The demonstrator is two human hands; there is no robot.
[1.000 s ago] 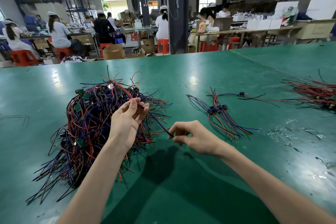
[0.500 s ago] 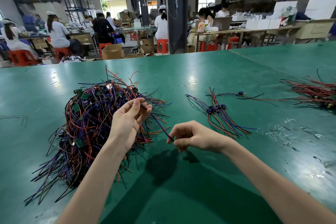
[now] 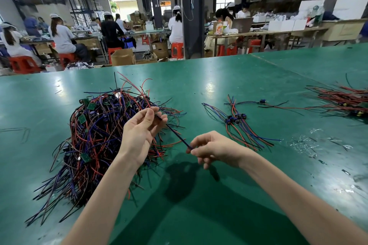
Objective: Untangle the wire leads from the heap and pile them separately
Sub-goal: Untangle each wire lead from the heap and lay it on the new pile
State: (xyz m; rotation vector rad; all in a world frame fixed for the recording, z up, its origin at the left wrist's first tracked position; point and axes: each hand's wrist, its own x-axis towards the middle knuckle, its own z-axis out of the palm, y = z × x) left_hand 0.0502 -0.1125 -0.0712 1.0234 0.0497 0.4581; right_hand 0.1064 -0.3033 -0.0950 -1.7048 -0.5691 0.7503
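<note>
Left hand (image 3: 139,135), right hand (image 3: 217,149) scarcely shifted, fingers pinched on one lead (image 3: 176,133), heap (image 3: 95,135) behind, pile (image 3: 237,123) beside.

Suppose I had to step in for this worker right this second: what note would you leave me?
Left hand: pinches one wire lead just in front of the heap.
Right hand: pinches the same lead's near end; the lead runs straight between the hands.
Done: a small pile of separated leads lies on the green table to the right; another bundle sits at the far right edge.
Left: add this lead to the small pile; most of the heap is tangled.
</note>
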